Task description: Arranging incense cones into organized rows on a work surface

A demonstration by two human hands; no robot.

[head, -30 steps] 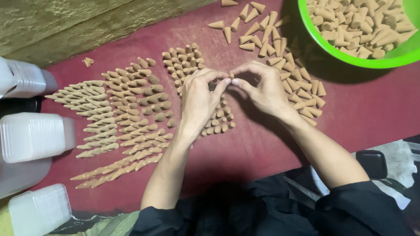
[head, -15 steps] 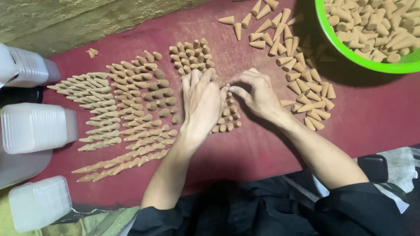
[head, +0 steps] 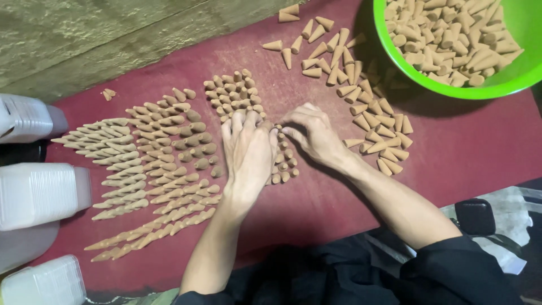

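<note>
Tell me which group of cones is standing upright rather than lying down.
The packed block of cones by the left hand, seen tip-up as round dots; the others lie on their sides.

Dark red mat (head: 463, 152), rough greenish wall (head: 84, 34)

Small tan clay cones (head: 169, 152) lie on the dark red cloth-covered counter (head: 463, 147); the round plastic bowl (head: 525, 70) is bright green, the plastic containers (head: 39, 195) translucent white.

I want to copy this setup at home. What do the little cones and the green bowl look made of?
The cones look like pressed, dried powder or clay: matte, tan, slightly grainy. The green bowl seems to be plastic: a bright, smooth, glossy, thin rim.
</note>
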